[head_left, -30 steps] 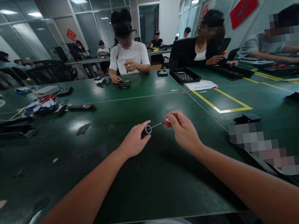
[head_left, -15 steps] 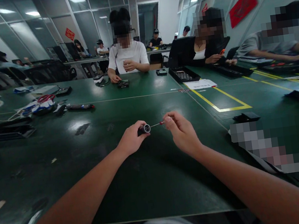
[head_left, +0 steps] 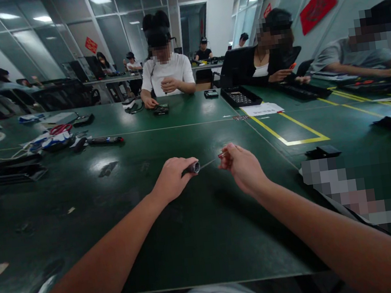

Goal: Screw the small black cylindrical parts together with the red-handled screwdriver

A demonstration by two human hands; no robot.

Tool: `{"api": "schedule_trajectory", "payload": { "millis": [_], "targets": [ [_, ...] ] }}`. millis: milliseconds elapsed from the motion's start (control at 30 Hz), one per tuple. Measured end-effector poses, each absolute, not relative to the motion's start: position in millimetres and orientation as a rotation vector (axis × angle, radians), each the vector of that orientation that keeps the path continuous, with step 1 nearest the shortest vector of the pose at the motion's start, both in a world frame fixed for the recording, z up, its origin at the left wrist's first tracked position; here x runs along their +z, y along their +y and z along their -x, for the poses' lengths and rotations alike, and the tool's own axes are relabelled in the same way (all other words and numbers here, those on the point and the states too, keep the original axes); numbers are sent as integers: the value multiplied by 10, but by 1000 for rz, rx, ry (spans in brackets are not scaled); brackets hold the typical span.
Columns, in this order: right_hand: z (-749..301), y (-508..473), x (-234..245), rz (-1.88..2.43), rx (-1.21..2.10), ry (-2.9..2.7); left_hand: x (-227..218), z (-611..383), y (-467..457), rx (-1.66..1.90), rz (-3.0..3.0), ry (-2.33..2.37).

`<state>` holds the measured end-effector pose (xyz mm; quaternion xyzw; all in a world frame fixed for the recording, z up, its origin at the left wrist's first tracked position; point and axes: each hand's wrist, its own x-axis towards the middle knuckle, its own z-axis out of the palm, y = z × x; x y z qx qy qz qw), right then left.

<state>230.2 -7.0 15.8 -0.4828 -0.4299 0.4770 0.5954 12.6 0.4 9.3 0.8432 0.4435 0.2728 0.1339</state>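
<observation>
My left hand (head_left: 171,178) is closed around a small dark cylindrical part (head_left: 191,168) with a silvery rim at its end, held just above the green table (head_left: 191,224). My right hand (head_left: 241,165) pinches the red handle of a thin screwdriver (head_left: 215,159). The screwdriver's metal shaft points left, and its tip meets the open end of the cylindrical part. Both hands hover over the middle of the table, close together.
Black trays (head_left: 8,173) and a tangle of cables and tools (head_left: 54,138) lie at the left. A yellow taped outline (head_left: 289,131) marks the table at right, with a black piece (head_left: 322,152) beside it. Other people sit at work along the far and right sides.
My left hand has rolled the cylindrical part so its rim faces more to the right. My right hand rose slightly and turned, keeping the screwdriver tip at the part.
</observation>
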Motion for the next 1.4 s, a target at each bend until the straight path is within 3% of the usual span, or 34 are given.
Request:
{"api": "schedule_trajectory", "payload": {
  "millis": [133, 700, 1133, 1400],
  "targets": [
    [-2365, 47, 134, 1093, 1191, -815, 96, -130, 31, 733, -2437, 1362],
    [-2286, -180, 184, 1149, 683, -1328, -12, -112, 26, 837, -2403, 1316],
    [-2293, -97, 100, 1075, 879, -1268, 64, -102, -7, 822, -2423, 1332],
    [-2296, -129, 132, 1060, 808, -1245, 50, -114, -3, 836, -2399, 1339]
  ]
}}
